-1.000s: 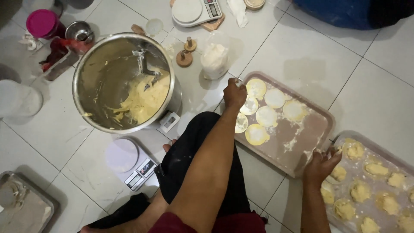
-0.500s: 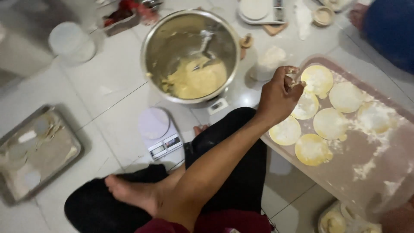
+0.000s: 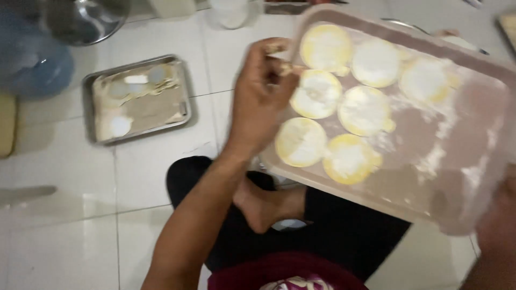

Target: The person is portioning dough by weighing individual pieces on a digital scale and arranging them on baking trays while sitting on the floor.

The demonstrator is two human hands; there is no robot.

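1. Left hand (image 3: 260,96): raised at the near-left rim of the tray, fingers curled together around the rim and a scrap of dough at the fingertips; a closed pinch, blurred, so the exact hold on the scrap cannot be told.
2. Right hand (image 3: 497,225): only a blurred portion shows at the lower right edge, against the tray's right corner; how its fingers stand cannot be told.
3. Tray (image 3: 473,64): pale rectangular plastic, floured inside, held up above the person's crossed legs and tilted, between the two hands.
4. Dough discs (image 3: 317,94): seven flat yellow rounds dusted white, lying in the tray's left and middle part, several touching one another; the right part carries loose flour only.
5. Metal tray (image 3: 88,113): on the white tiled floor to the left, well apart from the hands, holding flour and a few pale rounds.
6. Steel bowl (image 3: 86,21): top left, partly out of view.
7. Blue object (image 3: 32,70): left edge, blurred; kind cannot be told.
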